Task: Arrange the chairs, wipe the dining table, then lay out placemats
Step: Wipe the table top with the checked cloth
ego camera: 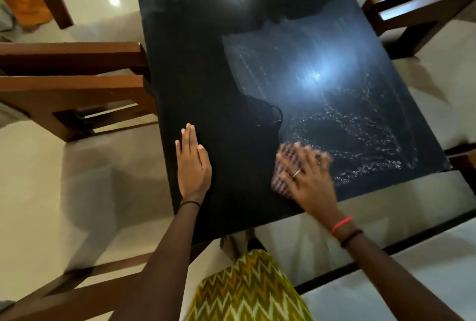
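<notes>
A long black glossy dining table (211, 68) runs away from me, with wet streaks over its right half. My left hand (192, 163) lies flat on the table near its left edge, fingers straight and together. My right hand (306, 179) presses flat on a checked cloth (280, 181) near the table's front edge; the hand and cloth are motion-blurred. Most of the cloth is hidden under the hand. Brown wooden chairs stand at the left (77, 89) and at the far right (422, 11).
Another wooden chair frame (77, 292) sits at the lower left beside me. An orange cloth (25, 4) lies at the far left. Pale floor tiles (38, 179) surround the table. Ceiling lights reflect in the tabletop.
</notes>
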